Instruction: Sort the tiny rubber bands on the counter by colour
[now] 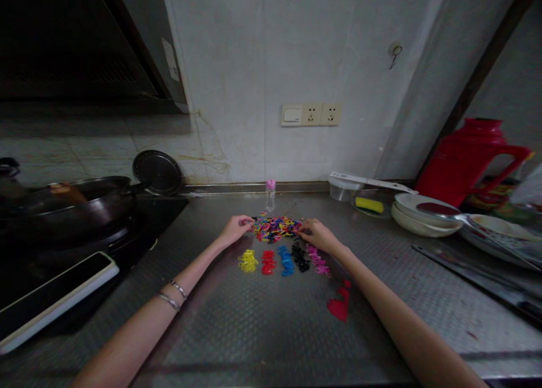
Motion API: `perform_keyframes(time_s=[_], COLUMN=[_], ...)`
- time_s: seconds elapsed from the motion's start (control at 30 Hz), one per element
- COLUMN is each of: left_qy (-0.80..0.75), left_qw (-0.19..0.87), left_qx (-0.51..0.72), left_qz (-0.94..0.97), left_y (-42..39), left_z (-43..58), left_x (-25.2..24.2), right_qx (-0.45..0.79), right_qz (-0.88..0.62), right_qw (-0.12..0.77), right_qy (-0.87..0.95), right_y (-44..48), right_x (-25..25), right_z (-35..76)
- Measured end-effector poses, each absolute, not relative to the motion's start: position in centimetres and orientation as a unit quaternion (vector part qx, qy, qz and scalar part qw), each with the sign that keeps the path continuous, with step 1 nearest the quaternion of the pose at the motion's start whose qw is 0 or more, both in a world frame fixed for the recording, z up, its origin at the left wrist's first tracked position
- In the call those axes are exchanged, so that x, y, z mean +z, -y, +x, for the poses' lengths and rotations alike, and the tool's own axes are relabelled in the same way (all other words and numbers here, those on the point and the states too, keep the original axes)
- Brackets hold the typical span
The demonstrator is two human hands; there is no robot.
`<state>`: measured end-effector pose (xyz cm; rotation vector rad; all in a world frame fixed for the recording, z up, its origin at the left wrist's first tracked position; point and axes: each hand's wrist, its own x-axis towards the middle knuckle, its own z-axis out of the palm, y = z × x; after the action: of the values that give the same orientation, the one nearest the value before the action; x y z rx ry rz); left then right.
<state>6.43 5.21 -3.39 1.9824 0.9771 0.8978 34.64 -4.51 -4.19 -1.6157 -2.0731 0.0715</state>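
Note:
At the middle of the metal counter lies a mixed pile (277, 228) of small coloured pieces, perhaps little clips; their exact kind is too small to tell. My left hand (237, 230) is at the pile's left edge, thumb and fingers pinched together. On the right edge, my right hand (319, 234) also has its fingertips closed against the pieces. What either pinch holds is too small to make out. Closer to me sit single-colour groups in a row: yellow (248, 261), red (268, 262), blue (285, 260), black (300, 258) and pink (318, 260).
A clear bottle with a pink cap (270, 196) stands behind the pile. Red scraps (340, 303) lie by my right forearm. Left are a wok (84, 204) and a white-edged slab (59, 297); right are bowls (423, 217), a yellow sponge (369, 205) and a red thermos (463, 162).

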Motion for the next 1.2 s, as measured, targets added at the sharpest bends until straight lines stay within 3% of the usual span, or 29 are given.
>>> perform_keyframes(time_s=[0.37,0.87,1.2], left_qy=[-0.395,-0.416,-0.417], left_qw=[0.387,0.310,0.299], left_qx=[0.361,0.377,0.345], left_qz=[0.751,0.767,0.786], left_y=[-5.3,-5.9,-6.6], left_z=[5.5,4.3,4.0], left_x=[-3.0,-3.1,-3.7], right_qx=[-0.001,0.028,0.049], right_qz=[-0.622,-0.591,-0.442], right_qw=[0.238,0.326,0.346], right_qy=[0.746,0.737,0.826], right_y=[5.4,5.1,7.4], right_x=[-2.8,-2.3,-2.2], right_z=[34.8,34.5,25.2])
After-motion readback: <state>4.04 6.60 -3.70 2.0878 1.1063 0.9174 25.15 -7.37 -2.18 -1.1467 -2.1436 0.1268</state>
